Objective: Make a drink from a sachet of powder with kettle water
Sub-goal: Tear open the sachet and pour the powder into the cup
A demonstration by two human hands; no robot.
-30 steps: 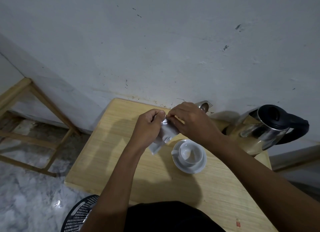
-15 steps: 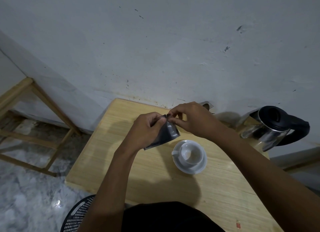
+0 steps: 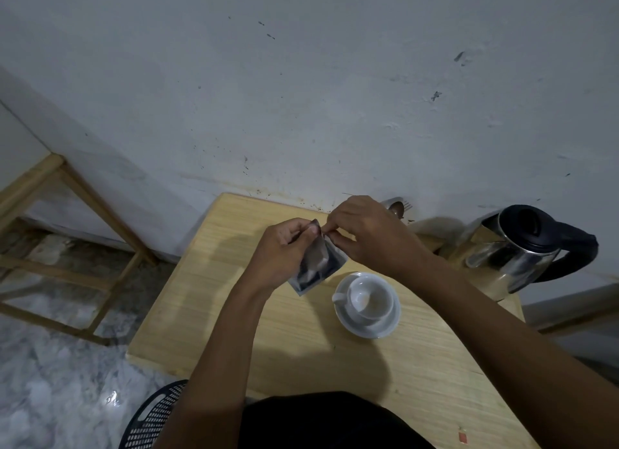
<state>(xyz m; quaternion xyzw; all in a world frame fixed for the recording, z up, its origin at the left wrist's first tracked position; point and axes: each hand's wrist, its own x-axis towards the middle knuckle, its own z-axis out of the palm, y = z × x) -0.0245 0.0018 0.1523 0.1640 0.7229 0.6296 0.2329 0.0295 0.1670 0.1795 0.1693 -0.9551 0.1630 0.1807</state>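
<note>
A silvery sachet (image 3: 317, 266) with a dark panel hangs above the wooden table (image 3: 207, 301). My left hand (image 3: 284, 251) pinches its top left corner, and my right hand (image 3: 371, 234) pinches the top edge right beside it. Just below and to the right, a white cup (image 3: 370, 299) sits empty on a white saucer (image 3: 385, 328). A steel kettle (image 3: 512, 254) with a black lid and handle stands at the table's far right. Behind my right hand a spoon and a fork (image 3: 400, 207) show only their tips.
The table stands against a marked white wall (image 3: 301, 97). A wooden frame (image 3: 67, 234) stands on the marble floor to the left. A black perforated basket (image 3: 150, 418) sits at the table's near edge. A small red scrap (image 3: 463, 437) lies at the near right.
The sachet has turned, so its dark panel faces me more. My right fingers shifted along its top edge, and both hands rose slightly.
</note>
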